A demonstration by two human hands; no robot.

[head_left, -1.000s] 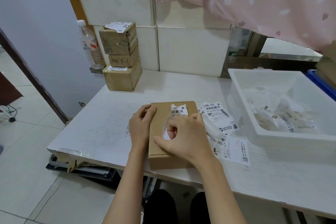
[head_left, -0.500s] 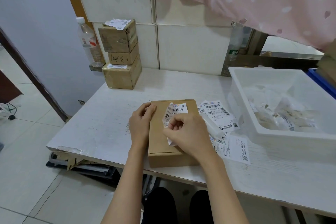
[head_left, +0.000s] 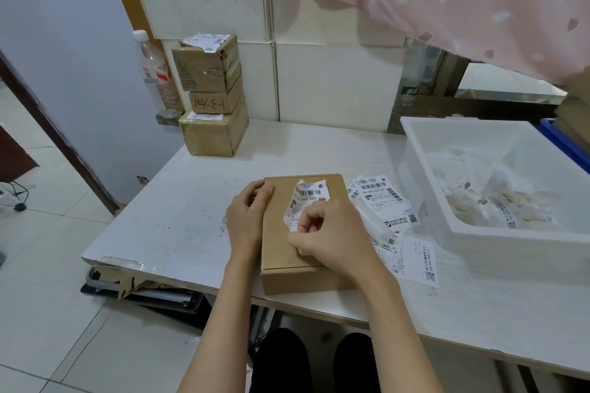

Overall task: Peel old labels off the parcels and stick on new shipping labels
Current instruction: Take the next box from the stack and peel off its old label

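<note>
We have a single view, from a wide-angle camera worn on the person's head. We look forward and steeply down from above the near edge of the white table (head_left: 178,210), so both forearms reach up into the frame from its bottom edge. The left hand (head_left: 247,217) and right hand (head_left: 332,234) sit close below us at the centre. Farther off, we face the tiled wall (head_left: 335,83) straight ahead, with the floor (head_left: 41,281) at left. Lines bow toward the frame's edges. No second view shares this scene.
</note>
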